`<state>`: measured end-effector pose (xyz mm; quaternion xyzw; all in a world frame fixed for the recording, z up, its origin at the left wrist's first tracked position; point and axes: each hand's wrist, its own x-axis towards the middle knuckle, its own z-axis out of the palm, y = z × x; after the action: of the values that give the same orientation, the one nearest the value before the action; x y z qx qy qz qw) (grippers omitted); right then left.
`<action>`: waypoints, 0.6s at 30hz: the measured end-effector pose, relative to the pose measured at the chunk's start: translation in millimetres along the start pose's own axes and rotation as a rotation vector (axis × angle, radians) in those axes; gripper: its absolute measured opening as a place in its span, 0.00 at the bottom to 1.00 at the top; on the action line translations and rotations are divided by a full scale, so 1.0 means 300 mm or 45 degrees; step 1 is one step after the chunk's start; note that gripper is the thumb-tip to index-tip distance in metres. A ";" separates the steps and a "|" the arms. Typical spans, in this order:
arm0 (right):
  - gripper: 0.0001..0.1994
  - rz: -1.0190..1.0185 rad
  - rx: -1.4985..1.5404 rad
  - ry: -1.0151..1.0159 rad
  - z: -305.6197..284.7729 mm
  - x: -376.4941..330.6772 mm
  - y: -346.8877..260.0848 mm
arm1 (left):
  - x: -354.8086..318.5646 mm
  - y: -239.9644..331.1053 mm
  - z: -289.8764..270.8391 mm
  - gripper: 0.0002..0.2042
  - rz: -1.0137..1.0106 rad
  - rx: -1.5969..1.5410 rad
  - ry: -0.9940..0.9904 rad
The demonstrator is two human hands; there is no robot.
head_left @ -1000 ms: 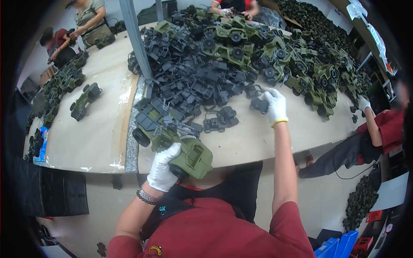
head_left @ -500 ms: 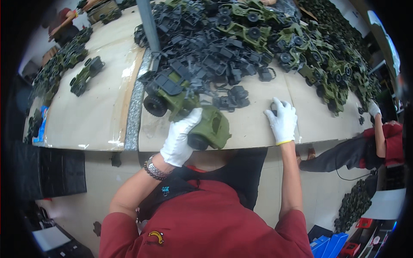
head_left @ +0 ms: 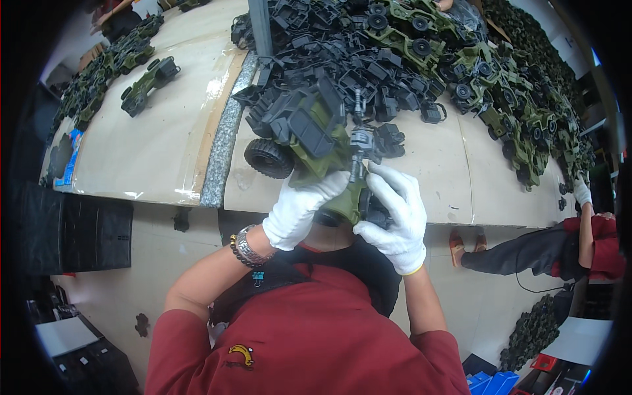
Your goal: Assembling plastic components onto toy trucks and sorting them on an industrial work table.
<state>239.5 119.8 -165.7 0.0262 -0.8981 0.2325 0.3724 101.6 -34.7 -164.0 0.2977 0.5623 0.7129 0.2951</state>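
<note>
I hold an olive-green toy truck (head_left: 315,141) with black wheels, lifted close to my chest above the table's near edge. My left hand (head_left: 299,207), in a white glove, grips the truck's underside from the left. My right hand (head_left: 395,214), also gloved in white, presses a small black plastic part (head_left: 372,209) against the truck's right end. A thin grey rod (head_left: 356,155) stands up from the truck between my hands.
A big heap of black plastic parts (head_left: 355,59) and green toy trucks (head_left: 500,85) covers the far table (head_left: 151,151). More trucks (head_left: 141,82) lie at the left. Another person (head_left: 586,230) in red sits at the right.
My right hand left the table and came to the truck with a black part. The truck rose closer to me, now held in both hands.
</note>
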 end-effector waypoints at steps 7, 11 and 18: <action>0.37 0.072 0.057 0.118 0.012 -0.009 -0.023 | -0.015 -0.005 -0.004 0.28 0.137 0.194 -0.050; 0.38 0.039 0.125 0.076 0.028 -0.027 -0.009 | -0.018 0.013 -0.009 0.30 0.086 0.250 -0.036; 0.37 -0.017 0.013 -0.112 -0.018 -0.005 -0.027 | 0.000 0.103 -0.021 0.40 -0.114 0.412 -0.281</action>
<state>245.8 114.8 -160.2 0.0443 -0.9122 0.2331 0.3342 94.2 -44.6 -135.1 0.3923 0.6464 0.5625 0.3345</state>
